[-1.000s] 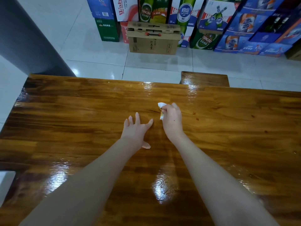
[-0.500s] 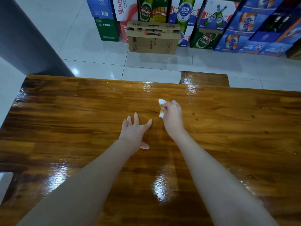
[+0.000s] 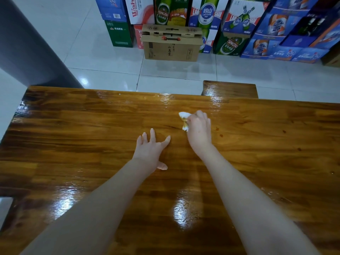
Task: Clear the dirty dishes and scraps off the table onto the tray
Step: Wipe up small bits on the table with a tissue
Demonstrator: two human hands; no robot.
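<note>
Our right hand [image 3: 199, 128] grips a stained, crumpled napkin [image 3: 184, 119] against the tabletop [image 3: 73, 144]; our left hand [image 3: 151, 150] rests spread flat.

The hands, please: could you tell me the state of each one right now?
Left hand: open, fingers spread, resting on the table.
Right hand: closed on a crumpled, stained white tissue.

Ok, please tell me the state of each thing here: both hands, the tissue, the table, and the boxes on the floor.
left hand: open, fingers spread, resting flat on the table.
right hand: curled round the tissue, at the table surface.
tissue: crumpled, stained yellow-brown, gripped.
table: glossy, with a few small dark spots right of the right hand.
cardboard box: closed, upright on the floor.
beer cartons: closed, stacked.
</note>
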